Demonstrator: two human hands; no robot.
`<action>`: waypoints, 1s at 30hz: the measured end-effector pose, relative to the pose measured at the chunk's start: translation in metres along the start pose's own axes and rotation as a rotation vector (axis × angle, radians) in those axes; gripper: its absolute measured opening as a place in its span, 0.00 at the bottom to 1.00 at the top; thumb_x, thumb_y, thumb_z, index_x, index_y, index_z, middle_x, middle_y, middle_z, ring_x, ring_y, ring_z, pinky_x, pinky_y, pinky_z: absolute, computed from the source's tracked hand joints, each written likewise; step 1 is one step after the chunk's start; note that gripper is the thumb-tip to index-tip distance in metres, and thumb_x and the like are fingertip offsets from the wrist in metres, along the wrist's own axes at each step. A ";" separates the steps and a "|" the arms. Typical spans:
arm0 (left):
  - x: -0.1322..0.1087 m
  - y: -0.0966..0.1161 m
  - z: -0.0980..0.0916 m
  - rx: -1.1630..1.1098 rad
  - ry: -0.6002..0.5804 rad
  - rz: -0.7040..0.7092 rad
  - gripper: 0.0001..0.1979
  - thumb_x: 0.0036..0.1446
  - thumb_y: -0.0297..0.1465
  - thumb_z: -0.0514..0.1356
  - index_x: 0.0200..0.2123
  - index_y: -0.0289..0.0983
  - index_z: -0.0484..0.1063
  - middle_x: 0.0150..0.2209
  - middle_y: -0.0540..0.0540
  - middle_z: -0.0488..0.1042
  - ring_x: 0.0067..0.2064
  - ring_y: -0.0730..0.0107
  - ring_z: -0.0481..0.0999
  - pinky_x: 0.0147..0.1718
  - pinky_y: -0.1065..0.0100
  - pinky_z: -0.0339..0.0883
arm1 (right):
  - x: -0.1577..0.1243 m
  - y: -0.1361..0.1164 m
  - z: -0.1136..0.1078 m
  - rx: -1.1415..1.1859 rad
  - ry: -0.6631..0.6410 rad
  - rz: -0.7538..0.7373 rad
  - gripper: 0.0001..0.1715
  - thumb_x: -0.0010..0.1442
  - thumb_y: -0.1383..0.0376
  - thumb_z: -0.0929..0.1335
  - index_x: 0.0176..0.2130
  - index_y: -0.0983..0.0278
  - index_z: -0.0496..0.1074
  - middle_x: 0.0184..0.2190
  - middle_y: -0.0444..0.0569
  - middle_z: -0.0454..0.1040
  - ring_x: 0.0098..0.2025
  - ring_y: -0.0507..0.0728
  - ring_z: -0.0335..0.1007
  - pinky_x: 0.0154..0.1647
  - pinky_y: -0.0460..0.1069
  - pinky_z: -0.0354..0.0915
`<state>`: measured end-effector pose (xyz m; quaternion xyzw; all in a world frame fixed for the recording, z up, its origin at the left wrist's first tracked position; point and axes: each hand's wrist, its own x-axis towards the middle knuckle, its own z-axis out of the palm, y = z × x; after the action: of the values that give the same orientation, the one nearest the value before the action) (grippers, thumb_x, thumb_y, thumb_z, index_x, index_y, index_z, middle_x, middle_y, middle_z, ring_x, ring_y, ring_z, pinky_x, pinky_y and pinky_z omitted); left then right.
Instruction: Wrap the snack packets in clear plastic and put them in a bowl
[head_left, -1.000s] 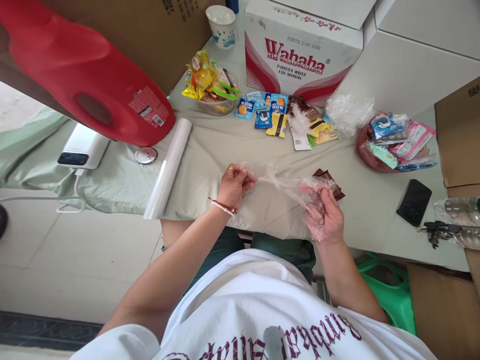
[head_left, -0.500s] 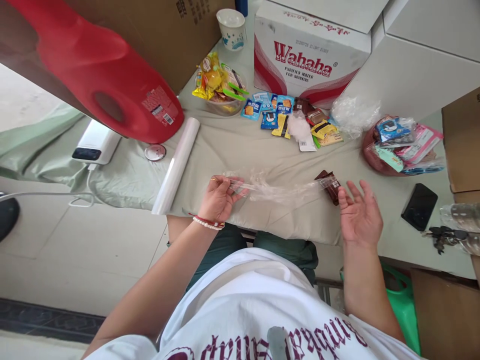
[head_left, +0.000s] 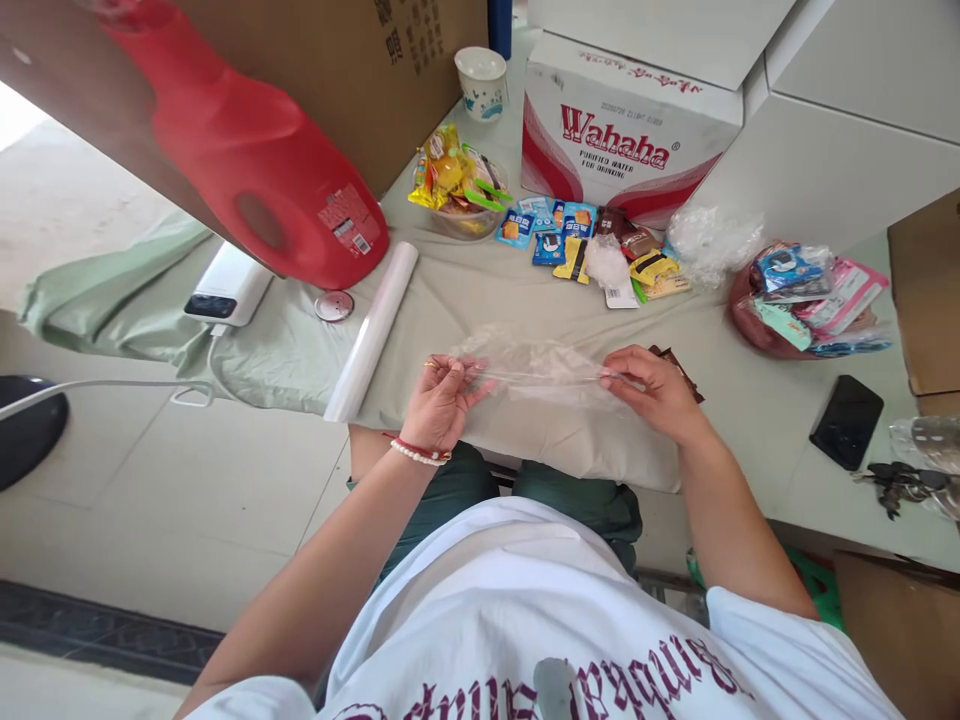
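Note:
A thin sheet of clear plastic film (head_left: 536,370) stretches between my two hands, low over the cloth-covered table. My left hand (head_left: 441,395) pinches its left end. At the other end, the fingers of my right hand (head_left: 652,388) are closed on the film's edge. Partly hidden behind my right hand lies a dark brown packaged snack (head_left: 679,375). To the left of my left hand rests a roll of clear plastic wrap (head_left: 373,330), slanting across the cloth.
Small snack packets (head_left: 574,258) lie beyond the film, before a Wahaha carton (head_left: 615,140). Right: a filled reddish bowl (head_left: 750,330), phone (head_left: 847,420), keys (head_left: 896,482). Left: a red jug (head_left: 277,190), white power bank (head_left: 232,285) with cable. Further back: a bowl of snacks (head_left: 469,222), paper cup (head_left: 481,85).
My right hand has moved left and closed on the film's right end; before, its fingers were spread beside the brown snack. My left hand keeps its pinch. The view has shifted slightly.

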<state>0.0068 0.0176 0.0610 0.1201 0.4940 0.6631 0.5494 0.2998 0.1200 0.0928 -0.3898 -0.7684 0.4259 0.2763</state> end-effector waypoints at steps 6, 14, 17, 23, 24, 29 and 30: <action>0.006 -0.001 -0.005 0.056 0.030 -0.007 0.16 0.56 0.32 0.72 0.34 0.39 0.65 0.35 0.52 0.76 0.43 0.67 0.84 0.41 0.65 0.81 | 0.008 0.024 -0.011 0.151 0.096 0.338 0.22 0.59 0.47 0.74 0.35 0.63 0.79 0.24 0.44 0.70 0.26 0.52 0.62 0.30 0.48 0.65; 0.017 -0.010 -0.003 0.203 0.124 -0.078 0.18 0.58 0.35 0.69 0.36 0.41 0.60 0.32 0.54 0.73 0.32 0.72 0.82 0.37 0.67 0.79 | -0.004 -0.022 0.011 -0.656 0.292 -0.133 0.20 0.71 0.54 0.65 0.54 0.60 0.77 0.49 0.58 0.74 0.54 0.66 0.67 0.57 0.61 0.65; 0.016 -0.011 -0.005 0.442 0.244 0.113 0.20 0.52 0.34 0.71 0.38 0.42 0.61 0.36 0.52 0.71 0.34 0.71 0.78 0.37 0.65 0.76 | -0.010 -0.033 0.041 -0.778 -0.170 -0.113 0.22 0.70 0.55 0.67 0.58 0.61 0.76 0.48 0.58 0.76 0.51 0.67 0.66 0.50 0.59 0.66; -0.006 -0.010 0.001 1.140 0.203 0.877 0.13 0.52 0.29 0.66 0.43 0.43 0.74 0.52 0.38 0.75 0.56 0.48 0.73 0.58 0.46 0.66 | -0.024 -0.031 0.090 -0.902 -0.384 -0.007 0.21 0.72 0.70 0.61 0.56 0.59 0.77 0.44 0.57 0.77 0.49 0.65 0.68 0.46 0.56 0.64; -0.009 -0.011 0.004 1.214 0.052 0.925 0.08 0.55 0.28 0.64 0.39 0.44 0.75 0.48 0.40 0.78 0.55 0.49 0.75 0.59 0.45 0.63 | -0.027 -0.033 0.094 -0.892 -0.382 -0.007 0.22 0.73 0.69 0.60 0.57 0.59 0.77 0.44 0.56 0.76 0.49 0.65 0.69 0.46 0.55 0.65; -0.009 -0.026 0.019 1.466 -0.291 0.801 0.12 0.62 0.25 0.54 0.36 0.42 0.77 0.46 0.41 0.83 0.59 0.50 0.78 0.66 0.37 0.52 | -0.029 -0.036 0.097 -0.676 -0.386 0.057 0.26 0.74 0.54 0.63 0.65 0.58 0.71 0.58 0.57 0.72 0.49 0.61 0.75 0.48 0.54 0.70; -0.008 -0.029 0.021 1.501 -0.272 0.765 0.13 0.63 0.26 0.54 0.39 0.42 0.78 0.52 0.39 0.82 0.63 0.47 0.75 0.67 0.34 0.48 | -0.028 -0.032 0.094 -0.627 -0.348 0.080 0.29 0.74 0.52 0.63 0.67 0.60 0.69 0.64 0.59 0.68 0.52 0.62 0.75 0.50 0.55 0.71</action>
<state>0.0419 0.0189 0.0512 0.6896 0.6576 0.2798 0.1170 0.2323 0.0452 0.0727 -0.4072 -0.8812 0.2401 -0.0085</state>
